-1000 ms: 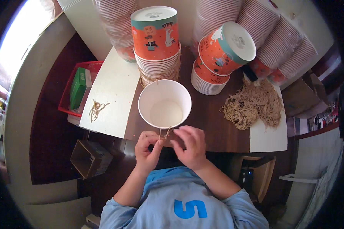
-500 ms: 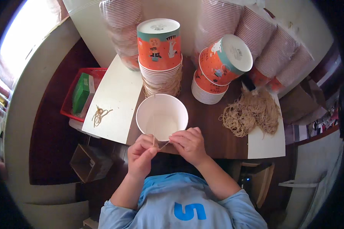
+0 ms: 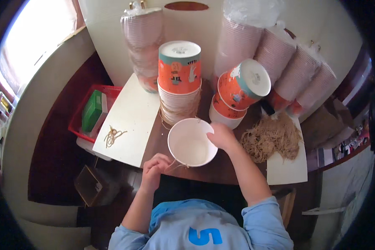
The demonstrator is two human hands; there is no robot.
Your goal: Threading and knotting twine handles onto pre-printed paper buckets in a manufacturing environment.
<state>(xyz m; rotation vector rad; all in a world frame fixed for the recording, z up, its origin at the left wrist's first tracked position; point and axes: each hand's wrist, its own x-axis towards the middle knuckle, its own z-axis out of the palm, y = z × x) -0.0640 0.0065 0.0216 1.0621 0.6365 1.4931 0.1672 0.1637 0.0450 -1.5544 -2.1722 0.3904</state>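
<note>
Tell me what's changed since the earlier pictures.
The right hand has let go of the string and moved away from the body to grip the open paper tub by its right rim, thumb inside. The tub has shifted slightly right relative to the stacked tubs. Unchanged: the left hand on the string, the twine heap.

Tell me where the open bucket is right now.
In the head view, the bucket is near the middle, before the string-wrapped stack, with the right hand on its right rim and the left hand beside its lower left.
</note>
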